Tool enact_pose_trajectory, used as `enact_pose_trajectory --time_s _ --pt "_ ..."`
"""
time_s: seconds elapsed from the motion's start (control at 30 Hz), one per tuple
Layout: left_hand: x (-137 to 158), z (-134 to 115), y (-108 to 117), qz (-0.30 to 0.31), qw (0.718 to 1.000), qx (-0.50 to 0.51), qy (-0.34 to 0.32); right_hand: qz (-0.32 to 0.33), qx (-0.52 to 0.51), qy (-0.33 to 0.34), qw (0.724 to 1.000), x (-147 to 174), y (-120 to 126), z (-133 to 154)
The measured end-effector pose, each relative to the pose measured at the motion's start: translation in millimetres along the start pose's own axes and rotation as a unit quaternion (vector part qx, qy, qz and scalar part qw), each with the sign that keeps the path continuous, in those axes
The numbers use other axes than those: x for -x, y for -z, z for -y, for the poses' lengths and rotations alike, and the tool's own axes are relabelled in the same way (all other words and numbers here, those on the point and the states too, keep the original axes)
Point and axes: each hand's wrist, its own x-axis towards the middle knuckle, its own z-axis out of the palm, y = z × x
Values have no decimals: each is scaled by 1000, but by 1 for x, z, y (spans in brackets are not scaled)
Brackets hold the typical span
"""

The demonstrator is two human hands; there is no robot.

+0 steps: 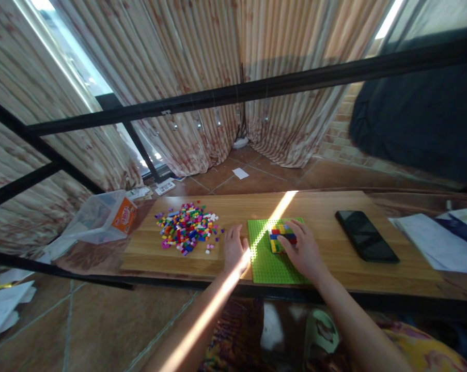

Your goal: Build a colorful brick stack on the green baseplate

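The left hand is resting beside the left edge of the green baseplate, its fingers pointing away from the body and its thumb standing slightly apart; whether anything is sitting under the palm, I cannot tell. The right hand is reaching over the baseplate's right side, thumb and fingers spreading across a multicoloured brick block and touching it; whether they are gripping or only pressing, I cannot tell. The block is lying on the far half of the baseplate, leaving green studs showing to its left and toward the body. The baseplate's near edge is running close to the front edge of the wooden table, while a wider strip of wood is stretching behind it. Toward the left, a pile of loose bricks is spreading, a few strays lying between it and the left hand. Toward the right, wood is giving room between the right hand and a black phone, which is lying at a slant near some papers
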Motion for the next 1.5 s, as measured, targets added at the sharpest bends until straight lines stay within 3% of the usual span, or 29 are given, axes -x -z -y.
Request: enact_pose_trajectory --time_s 0.2,0.43,0.63,0.77,0.93,1.1,1.2,1.33,1.5 --pt "-6 -8 4 51 998 9 -21 -42 -34 -92 994 -5 -2 -6" --pt "13 -48 -16 131 970 206 -23 -40 -97 -168 980 -4 -13 -3" --pt "19 -56 -18 147 979 137 25 -76 -83 -167 980 0 -17 3" --pt "20 -54 -20 151 982 108 18 -79 -74 -152 982 2 -20 5" --pt "13 -49 -26 137 978 151 -44 -84 -57 -144 984 3 -22 8" --pt "9 -41 -28 148 958 241 -47 -78 -74 -124 986 2 -21 5" --pt "0 -37 -30 161 942 293 -8 -78 -104 -149 980 2 -21 2" --pt "-30 -36 -37 134 960 221 104 -57 -187 -199 960 3 -23 1" --pt "-65 -35 -41 250 940 221 77 -62 -218 -225 948 1 -26 2"
